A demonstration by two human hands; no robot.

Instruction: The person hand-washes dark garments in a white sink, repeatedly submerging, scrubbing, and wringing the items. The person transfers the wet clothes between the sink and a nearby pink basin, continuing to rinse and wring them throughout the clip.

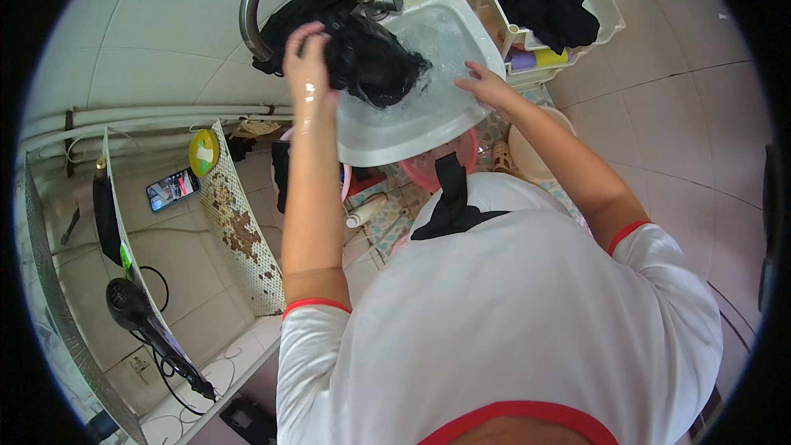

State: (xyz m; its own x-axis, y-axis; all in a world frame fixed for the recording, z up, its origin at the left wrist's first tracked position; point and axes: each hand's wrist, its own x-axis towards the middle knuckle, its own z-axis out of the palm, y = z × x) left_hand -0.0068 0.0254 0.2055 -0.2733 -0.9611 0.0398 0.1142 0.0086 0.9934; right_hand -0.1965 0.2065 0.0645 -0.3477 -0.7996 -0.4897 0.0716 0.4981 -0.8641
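Note:
A wet black cloth [377, 65] lies partly in the water of a white washbasin [395, 147] and partly over its left rim. My left hand [307, 65], wet and with curved fingers, is at the left side of this cloth beside the tap spout. Whether its fingers grip the fabric cannot be told. Over the basin's right rim, my right hand [485, 85] is held with its fingers apart and nothing in them. The curved metal tap [252, 9] arches above the cloth. Ripples and foam show on the water [442, 43].
More black fabric [544, 3] fills a cream plastic rack [609, 15] at the right. Beneath the basin are a pink tub [426, 167] and a white bottle [366, 211]. Leftward, a rusty perforated shelf [238, 222] holds a phone [173, 189] and a black hair dryer [133, 309].

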